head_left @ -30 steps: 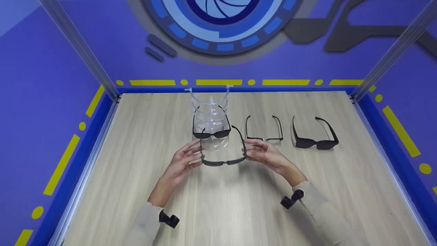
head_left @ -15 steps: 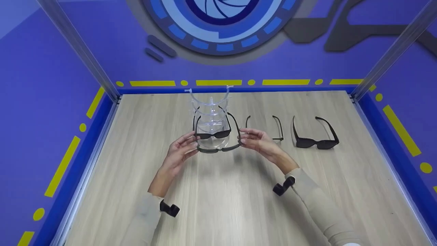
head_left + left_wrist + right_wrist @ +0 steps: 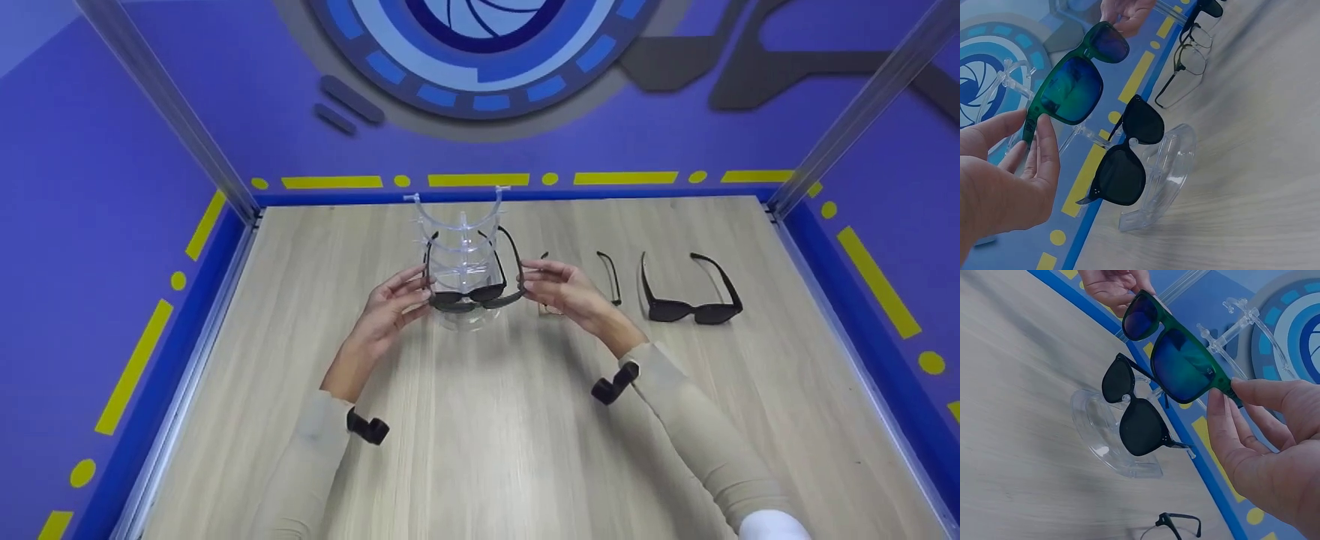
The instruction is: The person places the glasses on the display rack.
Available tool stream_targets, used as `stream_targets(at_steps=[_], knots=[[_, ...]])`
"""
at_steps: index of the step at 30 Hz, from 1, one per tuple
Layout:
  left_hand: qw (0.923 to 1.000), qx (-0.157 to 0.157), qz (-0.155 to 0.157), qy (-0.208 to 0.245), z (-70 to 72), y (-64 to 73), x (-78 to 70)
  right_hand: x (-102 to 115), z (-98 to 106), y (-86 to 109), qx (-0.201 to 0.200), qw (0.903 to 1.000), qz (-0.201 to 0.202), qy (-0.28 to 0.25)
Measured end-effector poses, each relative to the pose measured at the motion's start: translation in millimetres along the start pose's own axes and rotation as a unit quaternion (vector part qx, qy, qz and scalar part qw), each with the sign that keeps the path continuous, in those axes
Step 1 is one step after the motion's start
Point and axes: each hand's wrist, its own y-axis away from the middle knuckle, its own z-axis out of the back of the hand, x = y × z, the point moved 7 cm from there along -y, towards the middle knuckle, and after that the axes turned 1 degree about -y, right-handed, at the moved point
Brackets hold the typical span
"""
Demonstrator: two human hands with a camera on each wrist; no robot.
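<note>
My left hand (image 3: 384,313) and right hand (image 3: 571,297) together hold a pair of green-framed sunglasses (image 3: 1072,90) with blue-green mirrored lenses. Each hand pinches one side near the hinge between thumb and fingers, the lenses facing me. The temples reach away, along both sides of a clear plastic glasses stand (image 3: 1090,430). Lower on that stand sit black sunglasses (image 3: 1143,427) with dark lenses. In both wrist views the green pair is above the black pair, apart from the stand's base. From the head view the two pairs overlap.
Right of the stand lie thin-rimmed clear glasses (image 3: 1192,59), partly hidden behind my right hand in the head view. Farther right are thick black sunglasses (image 3: 694,311) on the wooden table (image 3: 480,450). Blue panels (image 3: 247,157) enclose the back and sides.
Both hands have moved forward, away from me, carrying the green-framed sunglasses from in front of the stand to around it. The right hand now covers more of the clear glasses.
</note>
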Motion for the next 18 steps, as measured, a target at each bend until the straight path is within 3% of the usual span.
stream_targets(at_steps=[9,18], knots=[[0.9998,-0.010,-0.003,0.014,4.7,-17.1,-8.9,5,-6,-17.4,-0.027,0.9995,-0.002,-0.016],[0.9993,-0.022,0.003,0.030,8.6,-29.1,-7.9,6,-8,-28.8,-0.050,0.9984,-0.008,-0.024]])
